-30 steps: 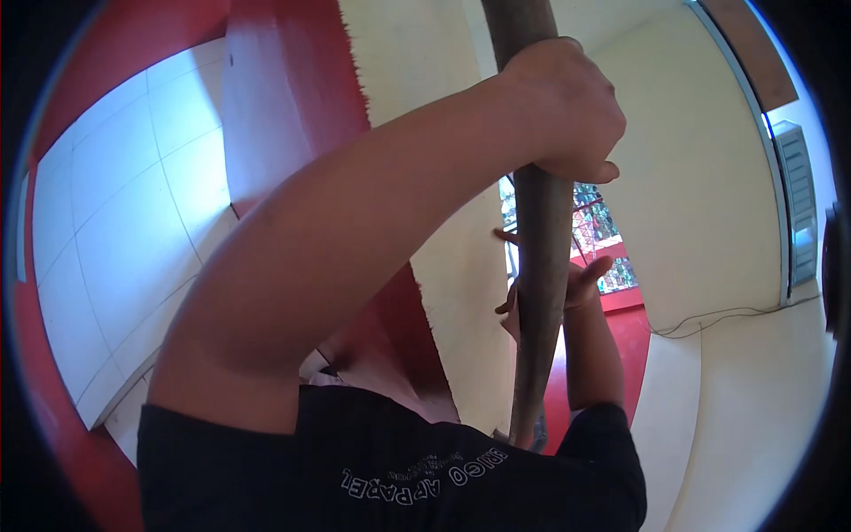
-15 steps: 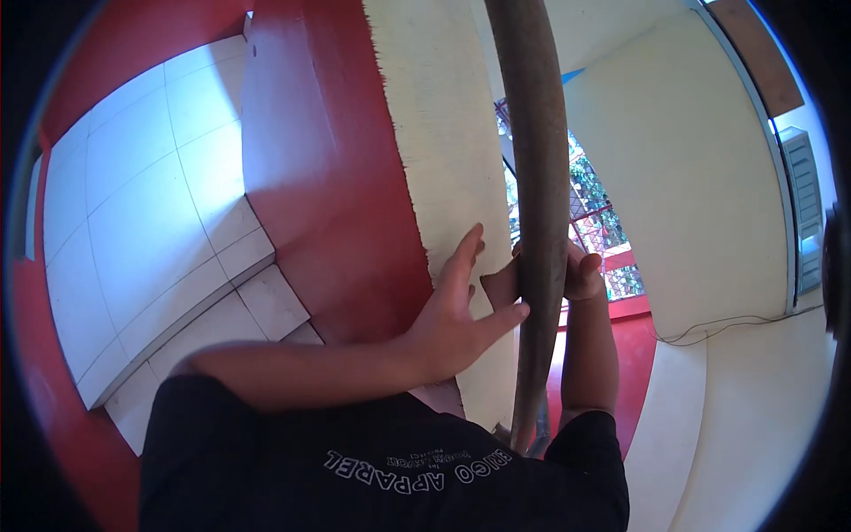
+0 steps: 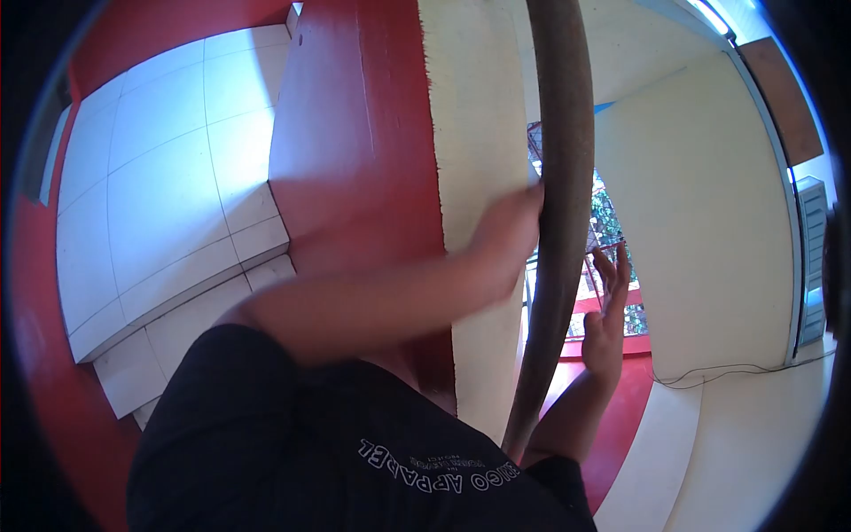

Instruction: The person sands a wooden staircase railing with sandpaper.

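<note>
A long grey-brown pole [image 3: 566, 133] rises through the view just right of the middle, looking bent in the wide lens. My left hand [image 3: 507, 235] is at its left side, smeared by motion. Its fingertips reach the pole's edge, but their grip does not show clearly. On the other side, my right hand [image 3: 606, 319] is open and apart from the pole. Its fingers point upward, with nothing in them. My black shirt [image 3: 355, 461] with white lettering fills the bottom.
A red and cream wall surface [image 3: 483, 115] stands close behind the pole. White tiles [image 3: 160, 177] with a stepped edge lie at the left. A cream wall panel [image 3: 709, 222] is at the right, with thin wires [image 3: 718, 371] below it. Red bars and greenery show behind my right hand.
My right hand has come away from behind the pole to its right and opened. My left hand has moved up along the pole's left side. The whole view has shifted slightly.
</note>
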{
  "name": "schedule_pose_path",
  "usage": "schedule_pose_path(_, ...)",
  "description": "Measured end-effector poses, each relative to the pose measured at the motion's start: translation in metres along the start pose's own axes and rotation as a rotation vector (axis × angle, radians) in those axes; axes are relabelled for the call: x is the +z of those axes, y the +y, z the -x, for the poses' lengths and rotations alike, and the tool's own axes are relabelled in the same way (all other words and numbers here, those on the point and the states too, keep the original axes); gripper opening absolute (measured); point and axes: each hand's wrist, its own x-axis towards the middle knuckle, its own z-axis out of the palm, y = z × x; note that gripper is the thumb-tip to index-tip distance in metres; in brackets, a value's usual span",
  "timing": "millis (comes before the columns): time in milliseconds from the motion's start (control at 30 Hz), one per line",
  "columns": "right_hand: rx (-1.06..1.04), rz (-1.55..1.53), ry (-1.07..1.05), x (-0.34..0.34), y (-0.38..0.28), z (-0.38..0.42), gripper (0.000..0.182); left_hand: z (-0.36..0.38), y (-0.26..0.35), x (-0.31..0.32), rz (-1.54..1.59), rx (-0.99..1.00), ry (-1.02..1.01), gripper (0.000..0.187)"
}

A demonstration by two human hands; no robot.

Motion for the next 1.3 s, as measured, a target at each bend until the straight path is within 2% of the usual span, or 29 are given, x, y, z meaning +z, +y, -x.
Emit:
schedule_pose_path(67, 0.007, 0.074, 0.023, 0.013, 0.005, 0.022, 0.12, -0.009, 0.035, 0.01, 0.122, 0.208, 0.016, 0.047)
schedule_pose_path(100, 0.006, 0.107, 0.046, 0.022, 0.006, 0.03, 0.12, -0.008, 0.031, 0.013, 0.088, 0.277, 0.043, 0.048)
schedule_pose_path(133, 0.095, 0.153, 0.013, 0.031, 0.005, 0.036, 0.121, -0.007, 0.027, 0.016, 0.052, 0.345, 0.073, 0.049)
schedule_pose_path(167, 0.105, 0.224, 0.033, 0.044, 0.0, 0.038, 0.123, 0.006, -0.009, 0.014, -0.065, 0.374, 0.135, 0.049)
schedule_pose_path(200, 0.114, 0.262, 0.104, 0.051, -0.002, 0.037, 0.121, 0.016, -0.016, 0.016, -0.183, 0.404, 0.197, 0.05)
schedule_pose_path(300, 0.208, 0.356, 0.201, 0.063, -0.014, 0.031, 0.115, 0.012, -0.013, 0.014, -0.162, 0.354, 0.147, 0.051)
schedule_pose_path(400, 0.234, 0.418, 0.232, 0.066, -0.018, 0.033, 0.111, -0.012, 0.043, 0.017, -0.115, 0.337, 0.104, 0.05)
schedule_pose_path(500, 0.211, 0.441, 0.251, 0.066, -0.017, 0.032, 0.112, -0.003, 0.006, 0.019, -0.366, 0.583, 0.245, 0.049)
schedule_pose_path(533, 0.22, 0.416, 0.255, 0.067, -0.017, 0.031, 0.112, -0.006, -0.034, 0.011, -0.508, 0.759, 0.301, 0.049)
schedule_pose_path(633, 0.208, 0.424, 0.255, 0.068, -0.017, 0.03, 0.112, -0.004, 0.0, 0.01, -0.561, 0.656, 0.261, 0.048)
schedule_pose_path(700, 0.178, 0.394, 0.252, 0.068, -0.013, 0.03, 0.112, -0.016, 0.074, 0.016, -0.401, 0.386, 0.155, 0.048)
schedule_pose_path(800, 0.189, 0.398, 0.261, 0.069, -0.017, 0.032, 0.111, -0.008, 0.076, 0.025, -0.411, 0.419, 0.215, 0.047)
schedule_pose_path(867, 0.167, 0.391, 0.273, 0.07, -0.016, 0.03, 0.11, -0.01, 0.006, 0.008, -0.73, 0.984, 0.357, 0.049)
schedule_pose_path(933, 0.167, 0.381, 0.284, 0.071, -0.016, 0.031, 0.109, -0.006, 0.003, 0.008, -0.761, 1.141, 0.38, 0.048)
schedule_pose_path(1000, 0.209, 0.397, 0.28, 0.071, -0.018, 0.03, 0.108, -0.013, 0.02, 0.018, -0.504, 0.881, 0.294, 0.045)
schedule_pose_path(1100, 0.25, 0.388, 0.279, 0.072, -0.021, 0.031, 0.106, -0.026, 0.082, 0.019, -0.44, 0.629, 0.191, 0.048)
schedule_pose_path(1133, 0.26, 0.38, 0.282, 0.073, -0.022, 0.03, 0.106, -0.023, 0.075, 0.018, -0.54, 0.675, 0.219, 0.048)
schedule_pose_path(1233, 0.228, 0.387, 0.301, 0.073, -0.019, 0.03, 0.104, -0.018, 0.003, 0.004, -0.649, 1.096, 0.23, 0.05)
schedule_pose_path(1267, 0.236, 0.389, 0.301, 0.074, -0.02, 0.028, 0.104, -0.017, 0.002, 0.002, -0.587, 1.087, 0.147, 0.051)
schedule_pose_path(1300, 0.249, 0.394, 0.296, 0.073, -0.024, 0.027, 0.103, -0.019, 0.012, 0.004, -0.573, 1.029, 0.162, 0.051)
